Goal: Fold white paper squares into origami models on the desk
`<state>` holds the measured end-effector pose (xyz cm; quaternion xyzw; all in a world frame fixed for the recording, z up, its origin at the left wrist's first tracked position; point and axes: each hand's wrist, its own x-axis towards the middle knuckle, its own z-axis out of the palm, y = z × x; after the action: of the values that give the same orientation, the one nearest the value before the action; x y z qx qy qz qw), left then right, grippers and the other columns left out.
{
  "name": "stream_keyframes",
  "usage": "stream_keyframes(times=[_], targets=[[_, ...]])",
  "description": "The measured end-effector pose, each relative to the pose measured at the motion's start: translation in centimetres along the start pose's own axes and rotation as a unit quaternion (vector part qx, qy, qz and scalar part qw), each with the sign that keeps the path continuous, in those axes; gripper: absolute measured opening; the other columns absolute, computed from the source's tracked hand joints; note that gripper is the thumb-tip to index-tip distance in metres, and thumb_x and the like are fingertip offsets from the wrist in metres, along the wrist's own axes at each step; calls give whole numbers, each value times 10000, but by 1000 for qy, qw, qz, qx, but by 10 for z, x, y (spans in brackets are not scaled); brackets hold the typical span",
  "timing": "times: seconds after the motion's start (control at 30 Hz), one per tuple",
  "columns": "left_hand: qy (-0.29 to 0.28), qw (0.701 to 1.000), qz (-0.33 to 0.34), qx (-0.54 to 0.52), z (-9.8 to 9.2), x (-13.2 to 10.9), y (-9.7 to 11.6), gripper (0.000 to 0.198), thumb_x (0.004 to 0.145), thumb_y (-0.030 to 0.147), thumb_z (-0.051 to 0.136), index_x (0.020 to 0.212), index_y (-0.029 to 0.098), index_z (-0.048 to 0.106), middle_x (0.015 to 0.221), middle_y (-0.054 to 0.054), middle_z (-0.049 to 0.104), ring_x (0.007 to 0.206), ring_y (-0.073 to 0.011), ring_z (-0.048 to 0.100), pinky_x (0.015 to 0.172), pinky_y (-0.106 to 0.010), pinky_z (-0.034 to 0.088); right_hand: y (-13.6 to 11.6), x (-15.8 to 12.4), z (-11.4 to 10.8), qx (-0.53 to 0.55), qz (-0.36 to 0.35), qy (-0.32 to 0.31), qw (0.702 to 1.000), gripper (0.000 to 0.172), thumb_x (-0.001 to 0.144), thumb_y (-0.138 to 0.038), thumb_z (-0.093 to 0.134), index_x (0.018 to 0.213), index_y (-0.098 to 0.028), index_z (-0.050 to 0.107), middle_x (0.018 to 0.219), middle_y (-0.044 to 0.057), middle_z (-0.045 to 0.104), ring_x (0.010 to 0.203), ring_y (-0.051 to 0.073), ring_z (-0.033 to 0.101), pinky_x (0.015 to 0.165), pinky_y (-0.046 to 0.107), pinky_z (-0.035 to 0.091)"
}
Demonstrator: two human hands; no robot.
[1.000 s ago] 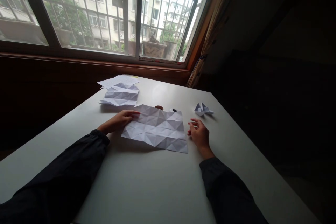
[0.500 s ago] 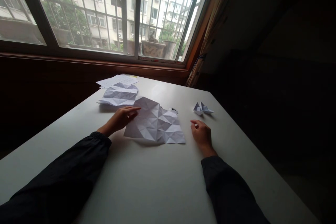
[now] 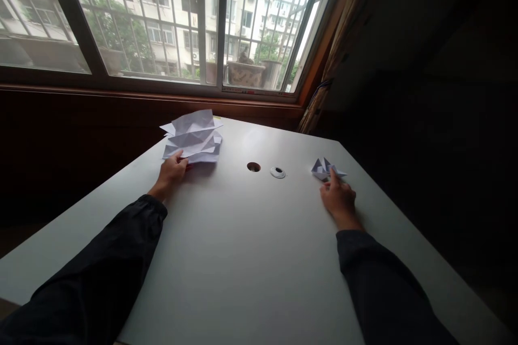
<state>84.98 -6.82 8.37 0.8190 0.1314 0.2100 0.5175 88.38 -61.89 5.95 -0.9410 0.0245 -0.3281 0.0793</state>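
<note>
My left hand is closed on the near edge of a creased sheet of paper, which stands tilted over the stack at the table's far left. Other creased paper lies under and behind it, partly covered. Over on the right, my right hand reaches a small folded paper boat. Its index finger is stretched out onto the boat, and the other fingers are curled. Whether the thumb pinches the boat is hidden.
A round cable hole opens in the white table, with its loose white cover lying beside it. Flat white sheets lie under the creased paper. A barred window and a tied curtain stand behind the table.
My left hand has carried the creased sheet from the table's middle to the stack at left, uncovering the hole. My right hand has moved forward and right to the paper boat.
</note>
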Motion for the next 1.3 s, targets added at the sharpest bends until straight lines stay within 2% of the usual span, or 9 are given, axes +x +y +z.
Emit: stream_keyframes(times=[0.2, 0.37, 0.57, 0.87, 1.03, 1.13, 1.2, 1.23, 1.3], targets=[[-28, 992, 11, 119, -6, 0, -4, 474, 871, 380, 641, 1295, 175, 692, 1028, -80, 785, 875, -209, 715, 880, -283, 513, 11, 11, 10, 25, -2, -6, 1000, 376, 854, -257, 544, 1185, -158, 692, 1017, 165, 748, 871, 300, 631, 783, 414, 454], [-36, 983, 39, 176, -10, -2, 0, 406, 888, 427, 587, 1170, 196, 765, 940, -63, 792, 863, -226, 701, 873, -297, 487, 3, 8, 1, 58, -25, 8, 998, 243, 904, -256, 496, 959, -145, 705, 931, 174, 737, 832, 277, 630, 799, 399, 455], [-36, 975, 62, 210, -13, -4, 6, 362, 873, 394, 575, 1103, 222, 796, 1034, -65, 791, 942, -250, 700, 876, -293, 487, -55, -14, -17, 122, -112, 2, 986, 198, 958, -262, 484, 957, -182, 666, 889, 116, 697, 862, 261, 621, 841, 376, 457], [-27, 969, 83, 232, -19, -11, 14, 352, 851, 356, 562, 1061, 225, 812, 1077, -72, 783, 988, -288, 694, 912, -328, 488, -161, -88, -63, 231, -204, -51, 950, 175, 1013, -219, 442, 1034, -213, 615, 860, 59, 665, 816, 232, 627, 783, 342, 485], [-16, 969, 91, 231, -24, -16, 19, 335, 832, 370, 588, 1054, 239, 802, 984, -63, 773, 903, -263, 685, 857, -317, 490, -180, -112, -84, 285, -194, -66, 936, 151, 1007, -215, 463, 1019, -217, 613, 895, 63, 694, 844, 236, 664, 806, 357, 510], [46, 967, 102, 230, -24, -25, 32, 430, 872, 435, 569, 1194, 195, 724, 923, -81, 724, 868, -248, 660, 834, -324, 485, -179, -112, -87, 315, -160, -58, 934, 150, 1011, -229, 457, 1025, -218, 606, 923, 67, 706, 853, 232, 684, 800, 354, 527], [84, 967, 134, 198, -18, -38, 46, 424, 912, 455, 536, 1174, 162, 695, 828, -68, 680, 780, -218, 636, 797, -320, 490, -176, -108, -87, 335, -128, -44, 932, 143, 1016, -252, 458, 1030, -216, 595, 933, 66, 708, 852, 228, 695, 794, 355, 540], [56, 972, 166, 157, -11, -48, 54, 385, 918, 448, 545, 1126, 161, 694, 780, -54, 661, 728, -197, 623, 762, -306, 496, -174, -106, -86, 344, -112, -37, 931, 140, 1020, -269, 460, 1035, -215, 589, 936, 65, 709, 848, 226, 699, 791, 358, 548], [-106, 969, 218, 39, 9, -73, 67, 354, 927, 440, 572, 1121, 161, 671, 811, -59, 679, 711, -180, 638, 699, -284, 515, -170, -102, -85, 359, -87, -26, 929, 141, 1025, -300, 468, 1045, -212, 577, 933, 62, 710, 842, 222, 705, 787, 363, 560]])
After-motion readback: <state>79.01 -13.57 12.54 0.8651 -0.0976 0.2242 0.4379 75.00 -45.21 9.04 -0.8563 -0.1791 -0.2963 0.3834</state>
